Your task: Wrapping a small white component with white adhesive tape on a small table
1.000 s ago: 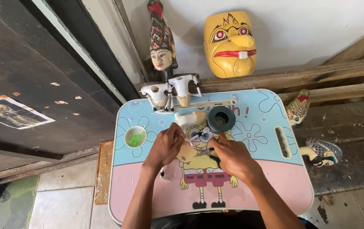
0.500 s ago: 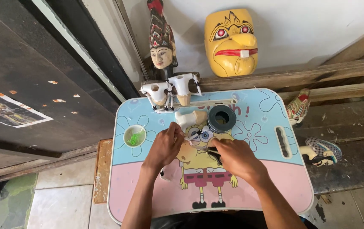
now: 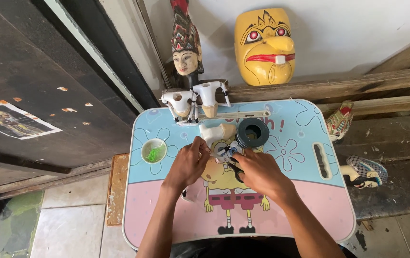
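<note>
A: Where are the hands?

B: Both sit at the middle of the frame, over the small bench [image 3: 305, 191] with its blue and pink cartoon top. The left hand [image 3: 188, 165] comes in from the lower left, the right hand [image 3: 260, 172] from the lower right, and they meet just below centre.

A: And what is between them?

B: A small pale piece [image 3: 225, 150] with dark and blue marks on it (too small to tell what it is). It lies right at the fingertips of both hands, just above the knuckles, and below the tan block [image 3: 217, 133].

A: Are the fingers closed on it?

B: The left fingers [image 3: 204, 145] are curled in and pinch the piece at its left edge. The right fingers [image 3: 243, 157] are bent close to its right side, with something dark under them; whether they grip anything I cannot tell.

A: What else stands on the bench?

B: A dark ring-shaped roll [image 3: 252, 133] just to the upper right of the hands, a small white bowl [image 3: 153, 150] with green bits at the left, and two white carved puppet torsos [image 3: 193, 102] along the top edge. Behind, against the wall, a carved puppet head [image 3: 185, 48] and a yellow mask [image 3: 264, 45].
</note>
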